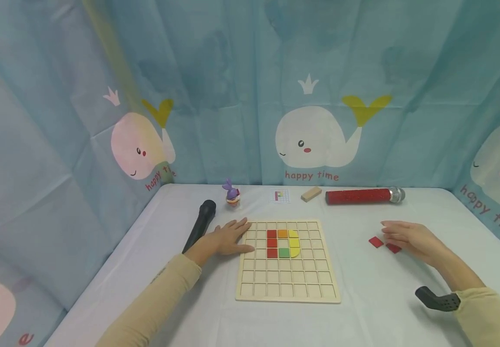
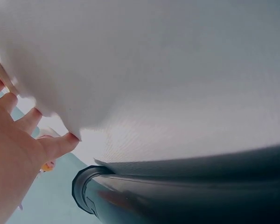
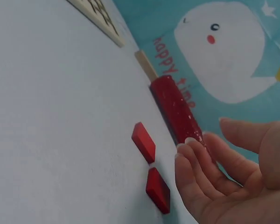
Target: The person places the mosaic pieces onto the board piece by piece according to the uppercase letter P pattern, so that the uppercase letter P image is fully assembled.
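My left hand (image 1: 228, 237) rests with spread fingers at the left edge of a wooden grid board (image 1: 289, 295). Coloured tiles lie in the board's upper cells: a column of red tiles (image 1: 272, 243), an orange tile (image 1: 282, 233), a green tile (image 1: 284, 253) and several yellow pieces (image 1: 294, 243), around one bare cell. On the right, my right hand (image 1: 414, 239) hovers with loosely bent fingers beside two loose red square tiles (image 3: 143, 142). Nothing sits between its fingers in the right wrist view. In the head view the hand partly covers the nearer tile (image 1: 393, 248).
A dark microphone-like stick (image 1: 200, 224) lies left of the board. Along the back are a purple rabbit figurine (image 1: 232, 193), a small pattern card (image 1: 279, 196), a wooden block (image 1: 311, 193) and a red glittery tube (image 1: 358, 196) with a silver end. A whale-print curtain hangs behind.
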The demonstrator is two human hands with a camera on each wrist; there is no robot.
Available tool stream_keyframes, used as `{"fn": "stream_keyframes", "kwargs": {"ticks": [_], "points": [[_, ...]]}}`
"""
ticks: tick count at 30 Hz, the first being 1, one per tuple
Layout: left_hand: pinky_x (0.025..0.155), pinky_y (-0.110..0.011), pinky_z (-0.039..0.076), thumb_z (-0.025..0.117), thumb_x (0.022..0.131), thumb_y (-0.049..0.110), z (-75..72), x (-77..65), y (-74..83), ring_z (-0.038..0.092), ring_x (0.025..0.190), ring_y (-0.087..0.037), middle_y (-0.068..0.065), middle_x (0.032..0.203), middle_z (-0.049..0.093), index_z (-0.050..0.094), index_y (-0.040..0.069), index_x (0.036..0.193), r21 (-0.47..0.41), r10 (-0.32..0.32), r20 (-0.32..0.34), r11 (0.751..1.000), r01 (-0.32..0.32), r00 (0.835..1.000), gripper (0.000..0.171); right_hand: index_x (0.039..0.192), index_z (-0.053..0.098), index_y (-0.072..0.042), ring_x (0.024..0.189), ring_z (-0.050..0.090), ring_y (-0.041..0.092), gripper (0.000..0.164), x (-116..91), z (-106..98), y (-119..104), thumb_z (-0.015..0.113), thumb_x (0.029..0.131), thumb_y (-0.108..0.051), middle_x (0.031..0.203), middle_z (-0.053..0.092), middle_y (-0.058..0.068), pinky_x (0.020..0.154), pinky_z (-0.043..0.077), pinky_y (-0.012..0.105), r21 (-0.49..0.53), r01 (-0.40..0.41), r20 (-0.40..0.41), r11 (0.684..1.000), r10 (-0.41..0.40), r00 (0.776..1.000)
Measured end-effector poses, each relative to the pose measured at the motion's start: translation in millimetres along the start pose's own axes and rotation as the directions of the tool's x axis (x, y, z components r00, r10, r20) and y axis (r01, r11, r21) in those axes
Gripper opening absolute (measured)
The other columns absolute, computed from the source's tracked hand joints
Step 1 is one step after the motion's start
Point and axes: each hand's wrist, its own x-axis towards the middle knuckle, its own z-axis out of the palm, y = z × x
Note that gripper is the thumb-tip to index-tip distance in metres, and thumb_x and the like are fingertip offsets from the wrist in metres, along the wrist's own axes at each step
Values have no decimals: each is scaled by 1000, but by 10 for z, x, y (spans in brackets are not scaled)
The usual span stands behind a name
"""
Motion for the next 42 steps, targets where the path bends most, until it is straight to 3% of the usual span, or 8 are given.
{"fn": "stream_keyframes", "kwargs": {"ticks": [5,8,13,15,18,24,35,42], "points": [[106,-64,14,49,89,65,-6,-10,8,13,143,-31,-2,158,14,23,18,153,5,-1,3,1000,1,1000,84,144,19,16,93,55,-10,70,-15,-37,48,48,101,-31,145,24,36,85,50,25,-42,-10,-72,999,7,997],[106,-64,14,49,89,65,-7,-10,5,13,143,-30,-1,159,14,22,19,153,5,-6,1,1000,6,1000,84,143,21,16,91,54,-12,70,-35,-51,79,47,101,-33,144,23,37,83,50,24,-101,-11,-102,995,1,995],[106,-64,13,49,88,66,4,-3,-14,13,143,-30,0,159,14,22,19,153,4,-10,-4,1000,10,1000,84,140,33,13,104,60,13,65,-81,-61,110,51,100,-34,139,35,36,85,51,32,-300,-37,-132,953,-3,991],[106,-64,13,49,88,66,6,-1,-18,12,143,-30,0,159,13,22,19,153,5,-11,-3,1000,11,1000,85,137,38,12,109,58,29,60,-101,-59,107,54,99,-31,135,41,35,86,51,37,-371,-37,-136,928,-14,991],[106,-63,13,49,88,66,8,2,-20,12,143,-30,0,159,13,22,19,153,3,-11,-1,1000,11,1000,85,133,44,12,109,54,40,53,-130,-43,90,59,96,-22,126,52,33,82,51,42,-437,-21,-137,899,-43,990],[107,-63,14,48,88,67,13,-3,-23,12,143,-29,0,159,13,21,20,154,11,-17,4,1000,17,1000,86,127,51,10,101,57,39,50,-141,29,72,69,88,-16,109,63,25,73,49,38,-495,-7,-151,869,-78,985],[107,-63,13,49,89,65,-20,-34,1,12,143,-29,0,159,12,21,19,154,-6,-12,5,1000,12,1000,84,123,56,8,99,56,42,45,-122,79,110,72,84,-8,109,61,27,78,51,49,-555,21,-151,831,-125,981],[106,-63,13,48,89,66,-21,-18,0,12,143,-29,1,159,12,20,20,154,0,-6,6,1000,6,1000,85,122,57,7,94,57,38,42,-129,63,146,70,84,-6,102,62,21,68,50,36,-568,25,-179,822,-153,972]]}}
